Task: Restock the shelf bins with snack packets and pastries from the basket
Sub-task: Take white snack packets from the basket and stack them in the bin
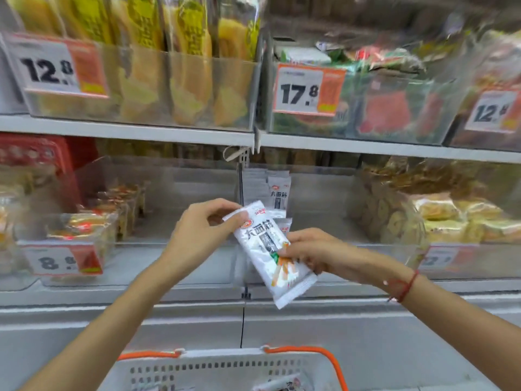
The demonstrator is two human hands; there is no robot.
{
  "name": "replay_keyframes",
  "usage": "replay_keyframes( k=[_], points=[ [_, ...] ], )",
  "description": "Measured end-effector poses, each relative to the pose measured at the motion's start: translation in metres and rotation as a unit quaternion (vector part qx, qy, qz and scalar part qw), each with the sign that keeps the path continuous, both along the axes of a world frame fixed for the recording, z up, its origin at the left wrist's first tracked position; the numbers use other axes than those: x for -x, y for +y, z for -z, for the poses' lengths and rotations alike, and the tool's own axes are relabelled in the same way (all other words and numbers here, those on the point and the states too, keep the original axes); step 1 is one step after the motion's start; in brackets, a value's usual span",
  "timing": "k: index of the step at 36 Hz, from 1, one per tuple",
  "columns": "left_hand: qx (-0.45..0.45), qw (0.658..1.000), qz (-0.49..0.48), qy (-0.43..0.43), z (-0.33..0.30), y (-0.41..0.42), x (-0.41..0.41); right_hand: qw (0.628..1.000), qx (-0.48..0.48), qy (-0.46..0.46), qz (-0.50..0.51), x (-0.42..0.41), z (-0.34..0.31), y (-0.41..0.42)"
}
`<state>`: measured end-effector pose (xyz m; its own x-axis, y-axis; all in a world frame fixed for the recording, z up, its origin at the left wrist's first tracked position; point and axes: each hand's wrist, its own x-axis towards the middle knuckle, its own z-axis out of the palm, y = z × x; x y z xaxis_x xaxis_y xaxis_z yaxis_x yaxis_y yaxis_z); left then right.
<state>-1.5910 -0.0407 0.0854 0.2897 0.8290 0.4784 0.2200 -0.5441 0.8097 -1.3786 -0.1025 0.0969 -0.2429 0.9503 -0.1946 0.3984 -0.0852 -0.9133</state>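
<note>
A white snack packet (pixel 263 249) with black characters and an orange stripe hangs tilted in front of the lower shelf. My left hand (pixel 201 231) pinches its upper left corner. My right hand (pixel 310 251) grips its right side near the middle. Behind it, more of the same white packets (pixel 277 193) stand in a clear bin (pixel 318 176) on the lower shelf. The white basket (pixel 225 368) with orange handles sits at the bottom of the view, with a packet (pixel 282 383) visible inside.
Upper shelf holds clear bins of yellow pastry bags (pixel 183 52) and red-green packets (pixel 386 108), with price tags. On the lower shelf, wrapped pastries (pixel 84 227) lie at left and biscuits and cakes (pixel 423 218) at right. A red crate (pixel 42 156) stands far left.
</note>
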Motion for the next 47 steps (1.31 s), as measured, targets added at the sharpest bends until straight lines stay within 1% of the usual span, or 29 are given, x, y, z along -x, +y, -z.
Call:
replay_keyframes(
  k=[3,5,7,9,11,13,15,17,18,24,25,28,30,33,35,40,45,47],
  points=[
    [-0.014,0.997,-0.076,-0.001,-0.007,0.016,-0.014,0.998,0.034,0.018,0.047,-0.016,-0.021,0.007],
    [-0.022,0.991,-0.131,0.027,-0.009,0.027,-0.022,0.994,0.059,0.051,0.078,-0.031,-0.034,0.012],
    [-0.016,0.987,-0.154,0.051,-0.004,0.040,-0.029,0.986,0.068,0.092,0.121,-0.047,-0.042,0.020],
    [0.012,0.989,-0.137,0.054,0.006,0.054,-0.036,0.980,0.067,0.109,0.149,-0.061,-0.047,0.033],
    [0.053,0.992,-0.106,0.048,0.014,0.064,-0.038,0.976,0.061,0.102,0.185,-0.070,-0.044,0.049],
    [0.078,0.994,-0.078,0.027,0.018,0.071,-0.038,0.972,0.040,0.068,0.222,-0.075,-0.034,0.070],
    [0.091,0.995,-0.049,0.004,0.019,0.074,-0.035,0.971,0.012,0.004,0.237,-0.075,-0.020,0.092],
    [0.098,0.994,-0.031,-0.026,0.020,0.076,-0.033,0.969,-0.007,-0.061,0.239,-0.070,-0.006,0.111],
    [0.098,0.994,-0.028,-0.035,0.020,0.076,-0.032,0.969,-0.007,-0.073,0.236,-0.067,0.000,0.120],
    [0.089,0.994,-0.055,-0.032,0.024,0.079,-0.034,0.961,0.001,-0.104,0.255,-0.050,0.025,0.160],
    [0.090,0.994,-0.058,-0.030,0.024,0.079,-0.034,0.958,-0.009,-0.126,0.259,-0.048,0.027,0.164],
    [0.095,0.993,-0.059,-0.032,0.024,0.081,-0.035,0.934,-0.059,-0.240,0.258,-0.049,0.030,0.172],
    [0.094,0.993,-0.063,-0.032,0.024,0.081,-0.035,0.920,-0.086,-0.278,0.261,-0.051,0.029,0.175],
    [0.089,0.993,-0.066,-0.032,0.025,0.082,-0.036,0.938,-0.058,-0.264,0.219,-0.049,0.028,0.176],
    [0.086,0.994,-0.067,-0.028,0.025,0.082,-0.036,0.939,-0.046,-0.283,0.190,-0.047,0.030,0.175],
    [0.066,0.995,-0.078,-0.009,0.024,0.080,-0.036,0.945,-0.031,-0.274,0.175,-0.045,0.028,0.169],
    [0.039,0.994,-0.104,0.011,0.021,0.074,-0.035,0.967,0.012,-0.193,0.164,-0.052,0.016,0.150],
    [0.028,0.992,-0.119,0.020,0.020,0.070,-0.036,0.971,0.012,-0.180,0.159,-0.056,0.014,0.141]
  ],
)
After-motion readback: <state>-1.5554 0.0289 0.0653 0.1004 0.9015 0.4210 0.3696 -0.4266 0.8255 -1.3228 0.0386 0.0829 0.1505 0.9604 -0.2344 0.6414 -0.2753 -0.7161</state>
